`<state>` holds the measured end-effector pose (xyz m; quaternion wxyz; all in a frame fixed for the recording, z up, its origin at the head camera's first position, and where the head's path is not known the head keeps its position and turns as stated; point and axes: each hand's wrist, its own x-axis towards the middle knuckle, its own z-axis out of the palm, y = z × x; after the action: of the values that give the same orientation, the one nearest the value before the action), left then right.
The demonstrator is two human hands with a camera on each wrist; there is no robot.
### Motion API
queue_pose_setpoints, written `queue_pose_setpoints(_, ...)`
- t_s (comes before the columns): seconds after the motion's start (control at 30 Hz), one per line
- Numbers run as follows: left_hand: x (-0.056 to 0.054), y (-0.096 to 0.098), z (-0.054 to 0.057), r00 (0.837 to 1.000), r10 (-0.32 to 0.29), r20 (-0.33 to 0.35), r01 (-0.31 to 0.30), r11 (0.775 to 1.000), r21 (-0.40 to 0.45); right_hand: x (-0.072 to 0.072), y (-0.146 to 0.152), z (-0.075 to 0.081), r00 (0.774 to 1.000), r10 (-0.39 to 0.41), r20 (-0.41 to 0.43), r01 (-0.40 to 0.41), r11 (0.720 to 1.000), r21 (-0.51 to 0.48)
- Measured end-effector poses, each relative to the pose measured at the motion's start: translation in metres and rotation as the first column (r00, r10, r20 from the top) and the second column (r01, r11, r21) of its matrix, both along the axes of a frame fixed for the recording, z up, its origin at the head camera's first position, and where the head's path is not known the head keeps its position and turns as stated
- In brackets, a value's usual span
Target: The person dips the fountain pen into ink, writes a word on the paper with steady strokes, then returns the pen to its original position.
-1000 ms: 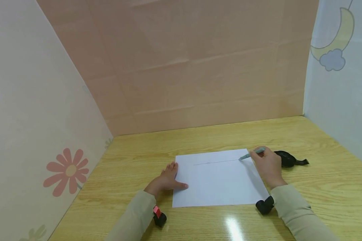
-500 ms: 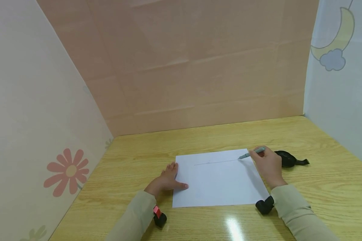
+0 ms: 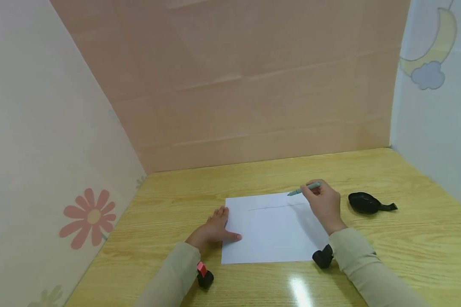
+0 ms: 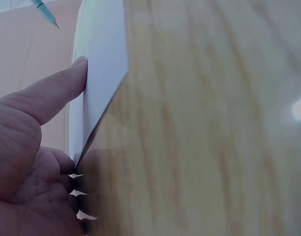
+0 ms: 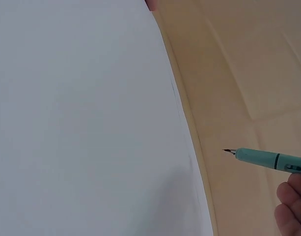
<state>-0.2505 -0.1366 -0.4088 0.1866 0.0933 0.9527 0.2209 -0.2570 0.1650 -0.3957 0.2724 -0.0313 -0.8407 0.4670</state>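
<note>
Teal and slim, the pen with a dark pointed nib (image 3: 296, 192) hung raised above the upper right part of the rectangular white sheet of paper (image 3: 269, 238). Half a second earlier its nib had met the right end of the thin dark line (image 3: 275, 207) drawn across the sheet; now it had lifted off and shifted left, and the line's right end stood bare. The right hand (image 3: 325, 207) had moved with it, uncovering the black oval dish with a short handle (image 3: 364, 203), right of the sheet on the yellow wood-grained desk (image 3: 184, 187).

The nib pointed toward the sheet's left side, tilted downward; the pen's long axis ran slantwise, its rear end higher, toward the right.

The right hand pinched the pen between curled fingers and thumb. The left hand (image 3: 215, 228) stayed spread at the sheet's left edge, thumb on the paper, gripping nothing.
</note>
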Motion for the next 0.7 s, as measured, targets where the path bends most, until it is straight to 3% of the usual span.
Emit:
queue_pose_setpoints(0.23, 0.001, 0.002, 0.002, 1.0, 0.006, 0.0, -0.006, 1.0, 0.004, -0.003, -0.014, 0.0, 0.999, 0.04, 0.021, -0.04, 0.999, -0.025)
queue_pose_setpoints(0.47, 0.0, 0.0, 0.001, 1.0, 0.002, -0.007, -0.002, 1.0, 0.014, -0.009, -0.025, -0.005, 0.998, 0.067, -0.02, -0.068, 0.998, -0.017)
queue_pose_setpoints(0.7, 0.0, 0.001, 0.0, 1.0, 0.002, 0.004, -0.002, 1.0, 0.012, -0.012, -0.03, -0.009, 0.995, 0.096, 0.019, -0.096, 0.995, -0.017)
